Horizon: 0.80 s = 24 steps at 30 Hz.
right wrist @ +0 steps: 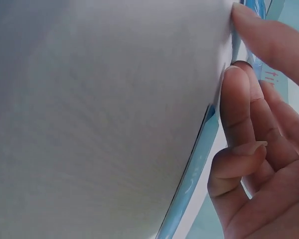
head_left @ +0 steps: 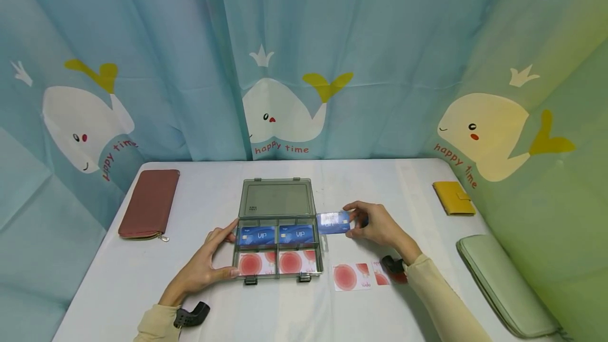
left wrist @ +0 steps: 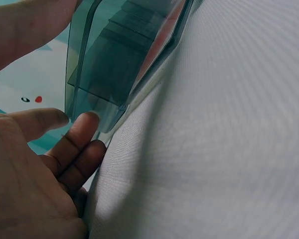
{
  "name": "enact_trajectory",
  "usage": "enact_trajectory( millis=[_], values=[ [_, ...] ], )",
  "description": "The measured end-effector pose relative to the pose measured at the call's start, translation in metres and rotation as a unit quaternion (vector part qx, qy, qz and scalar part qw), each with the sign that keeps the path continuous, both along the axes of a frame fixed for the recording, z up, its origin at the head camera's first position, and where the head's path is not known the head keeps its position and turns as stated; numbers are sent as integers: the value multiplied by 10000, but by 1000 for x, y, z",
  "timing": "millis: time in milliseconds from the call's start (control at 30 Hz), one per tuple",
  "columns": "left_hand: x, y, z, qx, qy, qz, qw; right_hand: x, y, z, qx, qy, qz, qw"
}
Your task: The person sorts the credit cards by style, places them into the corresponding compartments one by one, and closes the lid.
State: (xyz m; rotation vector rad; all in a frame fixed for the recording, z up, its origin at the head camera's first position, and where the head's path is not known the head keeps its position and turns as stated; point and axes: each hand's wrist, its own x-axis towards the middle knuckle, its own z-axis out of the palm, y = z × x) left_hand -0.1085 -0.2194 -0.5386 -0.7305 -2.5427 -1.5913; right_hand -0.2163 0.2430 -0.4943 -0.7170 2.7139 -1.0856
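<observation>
Centre of the frame, the open compartment box (head_left: 277,236) on the bench (head_left: 119,278) already holds two blue VIP cards in its upper cells and two red-dot cards below. The left hand (head_left: 204,265) steadies the box's left wall. The right hand (head_left: 377,224) pinches another blue card (head_left: 332,222) just right of the box. Two red-dot cards (head_left: 361,276) remain outside, lower right.

Blue card (head_left: 333,222) level, just right of open clear box (head_left: 277,236) w/ cards.
</observation>
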Motion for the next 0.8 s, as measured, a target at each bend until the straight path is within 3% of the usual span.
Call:
enact_trajectory(
  millis=[333,533,667,800],
  values=[
    [0,0,1,5,-59,12,10000,1,0,2,-11,-109,-133,9999],
    [0,0,1,2,-73,3,10000,0,8,8,-54,144,-324,9994],
    [0,0,0,-10,-68,10,10000,-3,12,13,-313,308,-482,9979],
    [0,0,0,-4,-14,-3,10000,-3,14,17,-635,160,-675,9956]
  ],
)
